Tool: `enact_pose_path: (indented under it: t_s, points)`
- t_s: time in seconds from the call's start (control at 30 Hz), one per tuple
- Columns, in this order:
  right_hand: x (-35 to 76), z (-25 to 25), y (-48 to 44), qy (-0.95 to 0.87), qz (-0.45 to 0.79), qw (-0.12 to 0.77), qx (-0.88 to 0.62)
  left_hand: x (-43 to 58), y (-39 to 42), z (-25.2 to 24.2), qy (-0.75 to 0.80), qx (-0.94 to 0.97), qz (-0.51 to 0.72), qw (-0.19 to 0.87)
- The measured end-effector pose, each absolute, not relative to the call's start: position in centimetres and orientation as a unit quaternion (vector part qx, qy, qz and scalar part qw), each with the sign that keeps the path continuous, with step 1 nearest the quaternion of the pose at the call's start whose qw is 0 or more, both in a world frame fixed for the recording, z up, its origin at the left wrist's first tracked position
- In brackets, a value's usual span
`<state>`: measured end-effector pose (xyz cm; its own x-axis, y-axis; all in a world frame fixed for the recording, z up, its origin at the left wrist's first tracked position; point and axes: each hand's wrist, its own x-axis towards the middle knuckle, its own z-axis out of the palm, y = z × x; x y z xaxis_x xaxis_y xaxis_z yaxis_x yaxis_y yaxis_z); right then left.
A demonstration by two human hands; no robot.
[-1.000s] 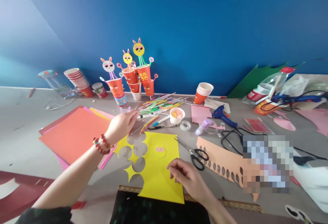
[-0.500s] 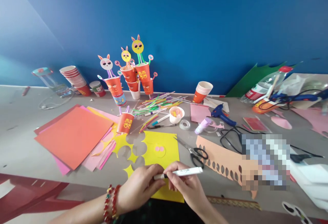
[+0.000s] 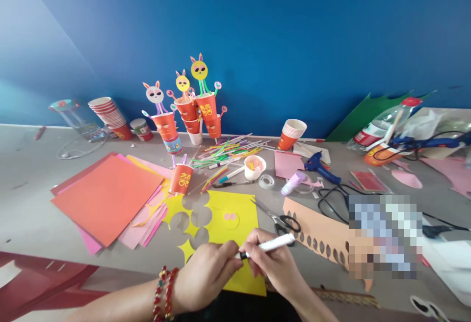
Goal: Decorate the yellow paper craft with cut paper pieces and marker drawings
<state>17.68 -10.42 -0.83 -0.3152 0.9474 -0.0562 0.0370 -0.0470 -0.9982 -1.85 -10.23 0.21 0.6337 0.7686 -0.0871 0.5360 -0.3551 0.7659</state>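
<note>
A white marker (image 3: 276,243) lies slantwise across my right hand (image 3: 270,258), whose fingers are closed round its barrel near a black section. My left hand (image 3: 208,270) pinches the marker's other end; its fingers hide most of that part, so cap or tip cannot be made out. Both hands hover over a yellow sheet (image 3: 228,199) with round holes cut along its left. On that sheet rests a yellow paper disc (image 3: 230,223) bearing two small pink pieces. Black-handled scissors (image 3: 285,223) lie just beyond my right hand.
Orange paper (image 3: 110,194) is piled at left. Behind stand cup figures with rabbit heads (image 3: 199,70), loose straws (image 3: 228,152) and a white tub (image 3: 254,167). At right are a peach strip (image 3: 312,233), a glue gun (image 3: 322,167) and its black cable.
My hands and the marker have shifted slightly right, and the marker's far end has tilted up. A black section of it shows more clearly between my hands.
</note>
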Motion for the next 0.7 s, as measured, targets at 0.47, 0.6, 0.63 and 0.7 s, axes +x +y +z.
enact_pose_path:
  t_s: [0.47, 0.6, 0.63, 0.7]
  points:
    - [16.0, -2.3, -11.5, -0.484, 0.589, 0.456, -0.459, -1.0, -10.1, -0.8, 0.388, 0.840, 0.150, 0.350]
    - [16.8, -0.9, -11.0, -0.467, 0.594, 0.478, -0.448, -1.7, -10.3, 0.6, 0.361, 0.776, 0.154, 0.493]
    - [17.6, -0.2, -10.6, -0.449, 0.587, 0.503, -0.449, -2.2, -10.4, 0.7, 0.354, 0.751, 0.158, 0.534]
    - [19.6, 1.3, -9.7, -0.358, 0.533, 0.619, -0.453, -3.3, -10.5, 0.4, 0.359, 0.705, 0.174, 0.586]
